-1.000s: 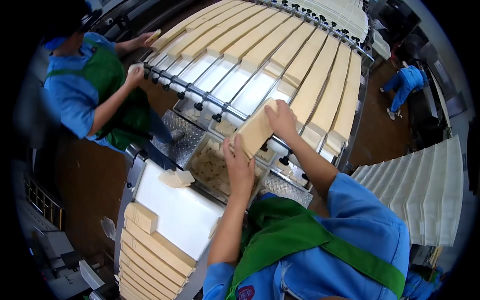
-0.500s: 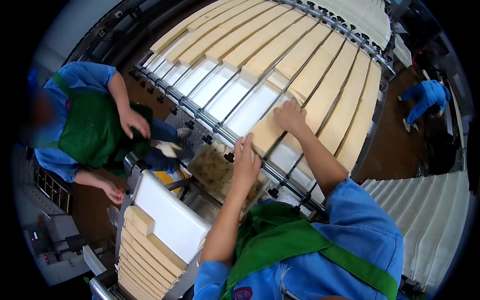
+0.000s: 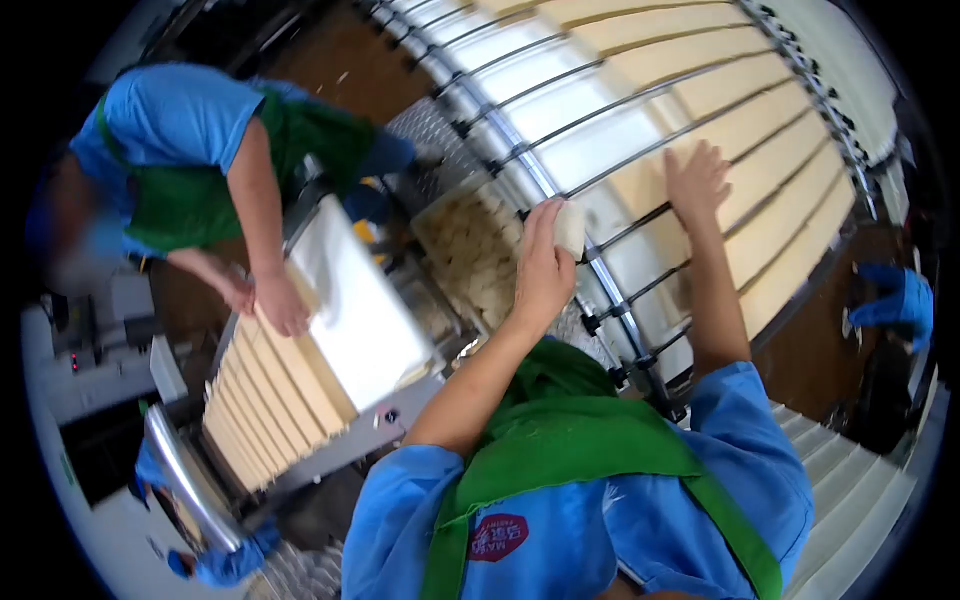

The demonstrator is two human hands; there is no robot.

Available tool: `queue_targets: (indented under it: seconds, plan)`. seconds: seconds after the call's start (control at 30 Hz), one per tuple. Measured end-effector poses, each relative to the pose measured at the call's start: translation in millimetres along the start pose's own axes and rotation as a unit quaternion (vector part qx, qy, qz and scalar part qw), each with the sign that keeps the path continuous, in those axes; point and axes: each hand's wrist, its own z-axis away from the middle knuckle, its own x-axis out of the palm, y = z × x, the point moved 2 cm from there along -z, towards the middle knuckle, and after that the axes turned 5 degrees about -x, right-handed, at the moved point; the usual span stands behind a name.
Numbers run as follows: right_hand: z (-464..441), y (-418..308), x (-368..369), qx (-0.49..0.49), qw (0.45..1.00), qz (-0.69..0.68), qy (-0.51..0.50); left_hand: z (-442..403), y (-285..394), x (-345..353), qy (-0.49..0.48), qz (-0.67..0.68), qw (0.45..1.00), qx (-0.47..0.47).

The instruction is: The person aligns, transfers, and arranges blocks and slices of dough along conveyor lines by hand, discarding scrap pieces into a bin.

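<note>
Pale slabs are lying in rows on the white tabletop. Over them, the right hand is holding its fingers apart; at the near edge, beside the metal rail, the left hand is clamping its grip on a whitish piece. Nearby, a bin is holding scraps.

Lighting's kinda mixed: the white belt right of the metal rail is super bright, the floor left of the rail pretty dim. Glare streaks the rail itself. Pale slabs right of it look slightly soft, a co-worker's head far left is smudged. Fisheye bends everything; corners go black.
</note>
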Motion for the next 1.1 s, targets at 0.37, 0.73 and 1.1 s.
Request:
queue_targets:
  seconds: [0.37,0.73,1.1]
  plan:
    - [127.2,-111.8,-19.3,-0.347,0.907,-0.234,0.051,146.5,-57.9,-158.9,0.325,-0.003,0.941,-0.089]
    - [294.6,-263.4,-24.4,-0.428,0.77,-0.409,-0.239,344.5,-181.1,-291.7,0.561,-0.216,0.699,-0.388]
    - [456.2,-442.5,14.4,-0.673,0.588,-0.324,-0.311,331.1,-195.1,-336.4,0.437,-0.169,0.745,-0.474]
